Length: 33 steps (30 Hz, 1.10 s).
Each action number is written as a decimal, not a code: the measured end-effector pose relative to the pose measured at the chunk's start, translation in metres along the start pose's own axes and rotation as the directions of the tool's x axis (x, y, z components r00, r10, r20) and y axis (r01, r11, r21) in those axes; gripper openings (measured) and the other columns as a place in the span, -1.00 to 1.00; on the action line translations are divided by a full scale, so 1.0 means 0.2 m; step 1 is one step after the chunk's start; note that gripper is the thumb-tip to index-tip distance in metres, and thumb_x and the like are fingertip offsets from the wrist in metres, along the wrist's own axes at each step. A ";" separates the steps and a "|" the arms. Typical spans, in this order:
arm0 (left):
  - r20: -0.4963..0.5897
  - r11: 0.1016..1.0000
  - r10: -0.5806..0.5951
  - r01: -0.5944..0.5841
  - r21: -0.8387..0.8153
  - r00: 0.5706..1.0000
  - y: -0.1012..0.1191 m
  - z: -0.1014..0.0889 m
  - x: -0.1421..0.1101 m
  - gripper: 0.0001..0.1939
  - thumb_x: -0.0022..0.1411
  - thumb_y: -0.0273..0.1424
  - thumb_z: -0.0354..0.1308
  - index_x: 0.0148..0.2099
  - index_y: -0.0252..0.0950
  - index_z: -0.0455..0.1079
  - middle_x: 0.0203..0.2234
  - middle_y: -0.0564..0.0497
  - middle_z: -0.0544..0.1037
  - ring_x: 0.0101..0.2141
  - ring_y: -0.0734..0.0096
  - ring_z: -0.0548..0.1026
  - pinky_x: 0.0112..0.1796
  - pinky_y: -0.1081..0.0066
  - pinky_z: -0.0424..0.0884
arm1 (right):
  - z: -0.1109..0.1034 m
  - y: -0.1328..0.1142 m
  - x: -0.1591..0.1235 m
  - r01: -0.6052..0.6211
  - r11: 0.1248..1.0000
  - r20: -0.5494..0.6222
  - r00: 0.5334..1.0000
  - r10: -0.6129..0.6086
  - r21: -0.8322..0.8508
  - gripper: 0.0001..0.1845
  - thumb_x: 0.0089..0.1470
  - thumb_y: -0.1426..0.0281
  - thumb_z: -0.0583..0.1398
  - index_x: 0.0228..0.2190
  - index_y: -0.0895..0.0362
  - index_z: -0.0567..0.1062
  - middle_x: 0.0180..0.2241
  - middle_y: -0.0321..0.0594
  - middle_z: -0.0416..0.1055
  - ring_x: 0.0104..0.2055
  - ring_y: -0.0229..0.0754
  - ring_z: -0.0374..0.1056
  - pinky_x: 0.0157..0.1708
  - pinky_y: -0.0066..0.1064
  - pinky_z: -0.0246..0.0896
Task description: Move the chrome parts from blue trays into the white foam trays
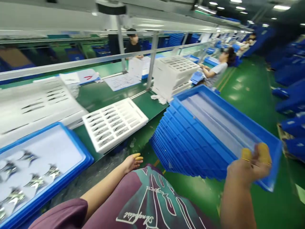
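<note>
- The right hand [247, 168] is closed in a narrow pinch on the corner of a stack of blue plastic trays [190, 143], with yellow finger cots [263, 152] showing on its fingertips.
- The stack is held at about 4 o'clock in the view, tilted and fanned, so that the trays lie out of line with one another.
- The left hand [132, 162] is open wide at about 7 o'clock, with its fingers spread, and is not seen to hold anything.
- A fanned stack is judged to be steadier if it is squared up and supported from below, since the whole load appears to hang from a single pinch at one corner.
- The lower edge of the stack is carried just beside the edge of a green conveyor tabletop [152, 106], where a knock could be expected.
- A white blister tray [114, 124] holding slim metal parts lies on the tabletop at about 9 o'clock.
- A blue tray of silver parts [43, 171] sits at about 8 o'clock, close to the left forearm.
- A tall stack of white blister trays [175, 76] stands at about 1 o'clock, and printed papers [122, 81] lie at about 11 o'clock.
- Co-workers [215, 71] are seated along the line at about 2 o'clock, and stacked blue crates [290, 70] line the green floor [247, 92] at about 3 o'clock.
</note>
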<state>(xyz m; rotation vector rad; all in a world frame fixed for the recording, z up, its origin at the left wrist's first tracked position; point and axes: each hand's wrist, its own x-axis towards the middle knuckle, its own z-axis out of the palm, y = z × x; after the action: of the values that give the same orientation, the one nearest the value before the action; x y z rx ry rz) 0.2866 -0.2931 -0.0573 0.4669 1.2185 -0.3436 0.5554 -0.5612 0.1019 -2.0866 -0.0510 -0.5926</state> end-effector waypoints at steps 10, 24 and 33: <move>-0.435 0.926 0.243 -0.341 -0.162 0.867 -0.19 -0.80 -0.27 -0.73 0.01 -0.44 0.26 -0.18 -0.35 0.41 -0.37 -0.10 0.53 -0.47 0.46 0.44 -0.43 0.48 0.28 | 1.15 -0.55 -0.99 -0.092 0.954 0.829 0.523 -0.196 0.284 -0.34 0.07 0.14 0.12 0.17 0.12 0.26 0.21 -0.06 0.18 0.27 -0.08 0.06 0.26 -0.12 -0.11; -0.817 0.796 0.450 0.253 0.549 0.360 0.18 -1.48 -0.42 -0.55 0.23 -0.35 -0.02 0.16 -0.29 0.31 0.04 -0.27 0.33 -0.07 0.05 0.42 -0.14 0.23 0.34 | 1.54 -1.00 -1.73 -0.354 0.856 0.616 -0.593 -0.518 0.378 -0.77 -0.03 0.30 0.22 -0.29 0.03 0.59 -0.22 -0.15 0.53 -0.14 -0.11 0.42 -0.01 -0.15 0.27; -0.838 0.813 0.484 0.225 0.538 0.252 0.28 -1.45 -0.51 -0.68 0.20 -0.42 0.00 -0.05 -0.26 0.47 -0.13 -0.20 0.48 -0.10 0.08 0.43 -0.09 0.24 0.29 | 1.71 -0.90 -1.80 -0.251 0.960 0.610 -0.782 -0.123 -0.127 -0.65 -0.19 0.14 0.29 -0.37 0.12 0.57 -0.30 -0.13 0.52 -0.35 -0.15 0.40 -0.27 -0.24 0.35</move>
<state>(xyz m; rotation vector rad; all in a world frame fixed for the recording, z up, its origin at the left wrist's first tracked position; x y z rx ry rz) 0.0460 -0.0954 -0.0297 1.5055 2.3167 -0.2335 0.3246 -0.1162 -0.0636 -1.2327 -1.0497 2.1156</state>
